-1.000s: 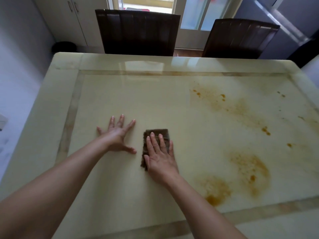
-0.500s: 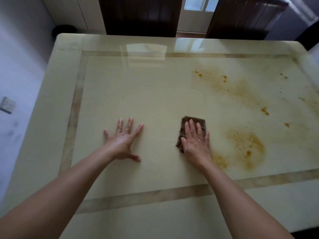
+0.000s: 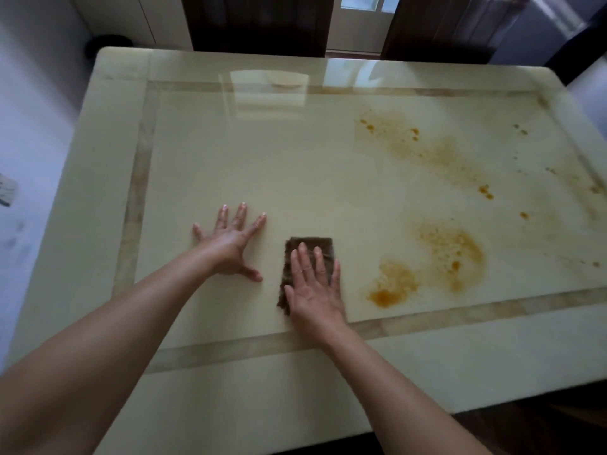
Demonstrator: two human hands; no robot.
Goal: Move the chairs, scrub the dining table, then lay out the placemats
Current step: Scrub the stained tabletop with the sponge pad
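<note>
The cream marble dining table (image 3: 295, 152) fills the view. Orange-brown stains (image 3: 450, 251) spread over its right half, with a darker blotch (image 3: 387, 292) near the front inlay strip. My right hand (image 3: 313, 297) lies flat on a dark brown scrub pad (image 3: 310, 246) and presses it onto the tabletop, just left of that blotch. The pad's far edge shows beyond my fingertips. My left hand (image 3: 230, 247) rests flat on the table with its fingers spread, a short way left of the pad, holding nothing.
Two dark brown chairs stand behind the far edge, one at centre (image 3: 256, 24) and one to the right (image 3: 437, 27). A small dark round object (image 3: 108, 44) sits on the floor past the far left corner. Pale floor runs along the left side.
My right hand slid the pad right toward the stains, then back left near my left hand. The left hand stayed planted. The view tilted further down.
</note>
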